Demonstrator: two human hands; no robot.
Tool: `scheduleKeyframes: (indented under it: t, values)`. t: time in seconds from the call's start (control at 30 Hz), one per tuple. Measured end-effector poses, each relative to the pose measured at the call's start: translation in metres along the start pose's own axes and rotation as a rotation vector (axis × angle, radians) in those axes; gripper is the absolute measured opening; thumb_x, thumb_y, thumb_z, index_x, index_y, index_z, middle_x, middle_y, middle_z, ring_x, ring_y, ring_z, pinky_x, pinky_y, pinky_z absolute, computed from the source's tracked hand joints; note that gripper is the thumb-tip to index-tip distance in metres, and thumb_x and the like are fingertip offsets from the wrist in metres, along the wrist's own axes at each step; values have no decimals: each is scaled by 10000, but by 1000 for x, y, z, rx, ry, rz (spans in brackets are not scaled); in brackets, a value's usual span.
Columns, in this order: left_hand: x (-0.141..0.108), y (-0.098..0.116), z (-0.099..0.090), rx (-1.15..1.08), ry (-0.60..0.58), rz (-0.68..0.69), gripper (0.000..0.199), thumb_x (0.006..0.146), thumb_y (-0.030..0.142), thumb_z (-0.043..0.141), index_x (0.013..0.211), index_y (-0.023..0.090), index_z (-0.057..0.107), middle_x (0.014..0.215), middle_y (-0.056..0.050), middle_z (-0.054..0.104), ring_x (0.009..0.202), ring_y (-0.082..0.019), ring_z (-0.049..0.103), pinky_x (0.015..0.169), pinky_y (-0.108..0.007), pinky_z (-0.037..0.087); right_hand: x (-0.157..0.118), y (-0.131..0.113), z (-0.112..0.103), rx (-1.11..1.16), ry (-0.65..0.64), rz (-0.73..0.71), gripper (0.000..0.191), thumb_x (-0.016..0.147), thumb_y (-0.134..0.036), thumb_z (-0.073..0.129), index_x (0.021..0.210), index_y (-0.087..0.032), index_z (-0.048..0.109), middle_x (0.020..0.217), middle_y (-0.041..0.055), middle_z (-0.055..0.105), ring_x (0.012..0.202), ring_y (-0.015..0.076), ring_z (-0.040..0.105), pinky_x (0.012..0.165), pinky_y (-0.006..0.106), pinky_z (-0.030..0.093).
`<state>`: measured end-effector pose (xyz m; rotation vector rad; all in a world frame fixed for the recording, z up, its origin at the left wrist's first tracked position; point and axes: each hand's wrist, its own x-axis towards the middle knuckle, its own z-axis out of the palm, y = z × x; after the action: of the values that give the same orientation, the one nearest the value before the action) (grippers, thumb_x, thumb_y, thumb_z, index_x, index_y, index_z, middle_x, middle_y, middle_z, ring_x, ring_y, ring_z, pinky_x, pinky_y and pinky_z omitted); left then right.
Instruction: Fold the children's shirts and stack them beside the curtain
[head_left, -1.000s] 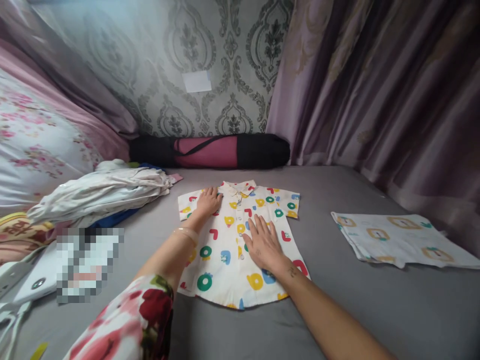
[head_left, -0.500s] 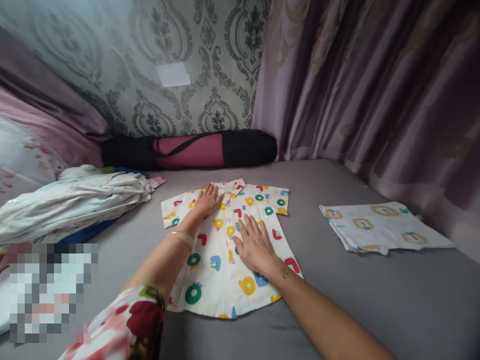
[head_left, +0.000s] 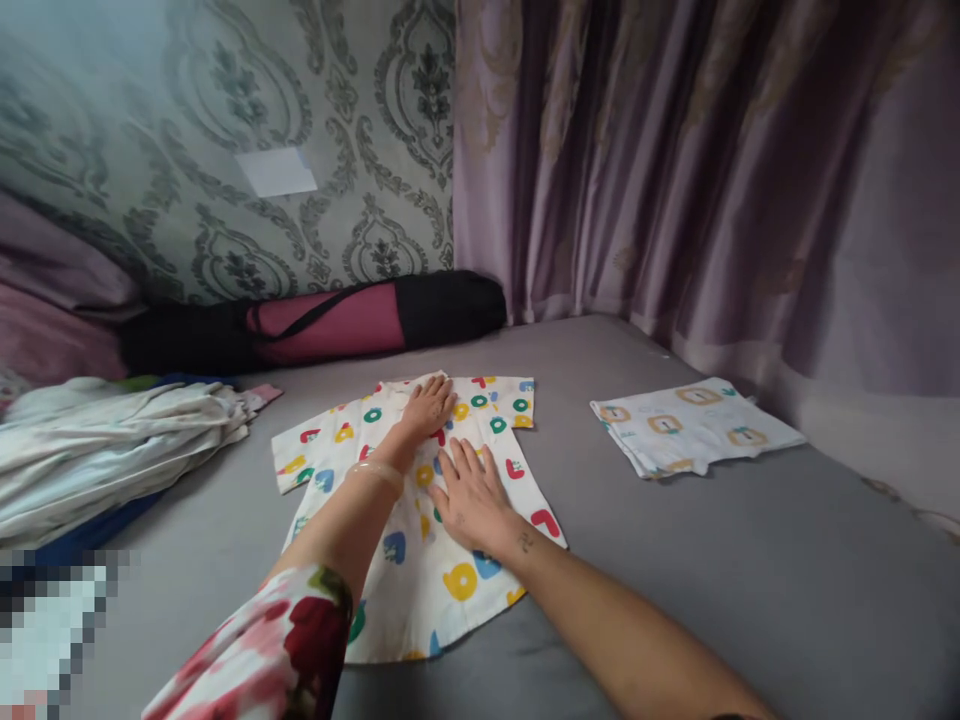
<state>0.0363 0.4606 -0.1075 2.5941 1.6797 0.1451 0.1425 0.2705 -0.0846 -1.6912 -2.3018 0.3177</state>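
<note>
A small white short-sleeved shirt (head_left: 420, 610) with a red, yellow, green and blue print lies spread out on the grey bed sheet. My left hand (head_left: 429, 407) rests flat on it just below the collar, fingers stretched out. Lower down and to the right, my right hand (head_left: 471, 495) lies palm down on the shirt's front with its fingers spread. Part of the shirt's front is hidden under my hands and left forearm. Neither hand holds anything.
A folded white cloth (head_left: 697, 425) with tan animal prints lies to the right. At left is a heap of clothes (head_left: 127, 450). A black and maroon long bag (head_left: 330, 325) lies along the patterned wall, and purple curtains (head_left: 600, 180) hang at right.
The view has turned to the right. My left hand has moved from the left of the collar towards the shirt's middle. My right hand stays on the shirt's front.
</note>
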Motion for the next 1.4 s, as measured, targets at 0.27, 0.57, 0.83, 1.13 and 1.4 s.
scheduleKeyframes:
  t: [0.27, 0.57, 0.83, 1.13, 1.4]
  values:
    - [-1, 4, -9, 113, -53, 9, 541, 1004, 380, 196, 1487, 174, 325, 1581, -123, 267, 1459, -275, 212, 1157, -508, 175, 1, 6, -17, 145, -130, -21, 676, 979, -481, 326, 1511, -68, 268, 1596, 200, 144, 1481, 293, 74, 1180, 515, 34]
    - [-7, 62, -43, 24, 42, 35, 397, 872, 120, 415, 1223, 132, 599, 1292, -186, 555, 1250, -308, 468, 1066, -443, 321, -49, 27, -65, 48, -92, 48, 315, 952, -292, 461, 1225, -176, 566, 1335, 135, 535, 1251, 243, 483, 1024, 364, 379]
    - [16, 139, -44, -216, -95, 150, 265, 889, 289, 558, 1086, 167, 688, 1015, -72, 715, 949, -185, 658, 827, -227, 471, -61, 57, -73, 22, -6, 438, 287, 977, -274, 404, 1051, -132, 641, 1047, 155, 690, 995, 253, 655, 808, 307, 452]
    - [32, 167, -27, -252, -83, -127, 390, 844, 373, 617, 1101, 82, 646, 1203, -224, 633, 1103, -292, 620, 871, -302, 472, -71, 66, -89, 70, -210, 460, 334, 894, -387, 560, 1063, -134, 699, 1069, 205, 708, 1037, 308, 668, 803, 347, 479]
    - [39, 168, -33, -393, -83, -234, 170, 769, 151, 611, 922, 132, 684, 1042, -192, 705, 1101, -319, 631, 896, -359, 489, -74, 67, -92, 81, -248, 405, 195, 857, -304, 571, 952, -202, 709, 1053, 136, 724, 1037, 291, 663, 781, 339, 459]
